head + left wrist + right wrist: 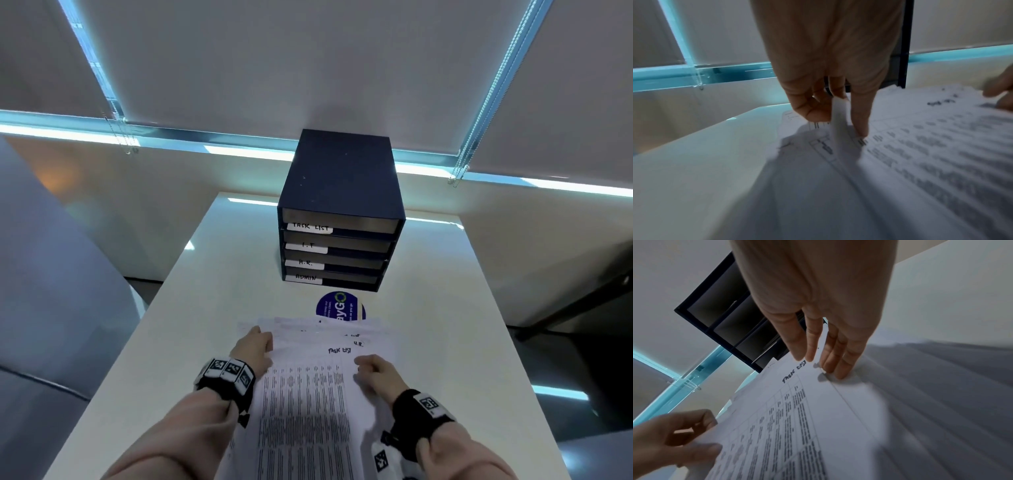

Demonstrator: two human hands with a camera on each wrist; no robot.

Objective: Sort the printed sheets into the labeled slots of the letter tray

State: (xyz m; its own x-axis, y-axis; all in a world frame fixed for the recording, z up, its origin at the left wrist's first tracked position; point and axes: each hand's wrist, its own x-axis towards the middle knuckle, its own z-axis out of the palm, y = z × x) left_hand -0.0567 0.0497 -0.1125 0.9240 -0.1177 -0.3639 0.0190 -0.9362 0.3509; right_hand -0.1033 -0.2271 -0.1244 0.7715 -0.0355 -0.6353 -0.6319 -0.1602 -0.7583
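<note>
A dark blue letter tray (339, 178) stands at the far end of the white table (205, 274). Its slots are labelled TASK LIST, I.T, H.R. and ADMIN from top to bottom. A fanned stack of printed sheets (308, 394) lies in front of me. The top sheet (797, 410) has "TASK LIST" handwritten on it and is raised off the stack. My left hand (260, 339) pinches that sheet's left edge (838, 126). My right hand (363, 366) holds its top right corner, with the fingertips (840, 374) at the paper's edge. The slot interiors look dark.
A round blue sticker (340, 308) lies on the table between the tray and the sheets. A grey upholstered seat (51, 274) is off the table's left side. Closed roller blinds with bead chains (455, 178) hang behind. The table edges drop off left and right.
</note>
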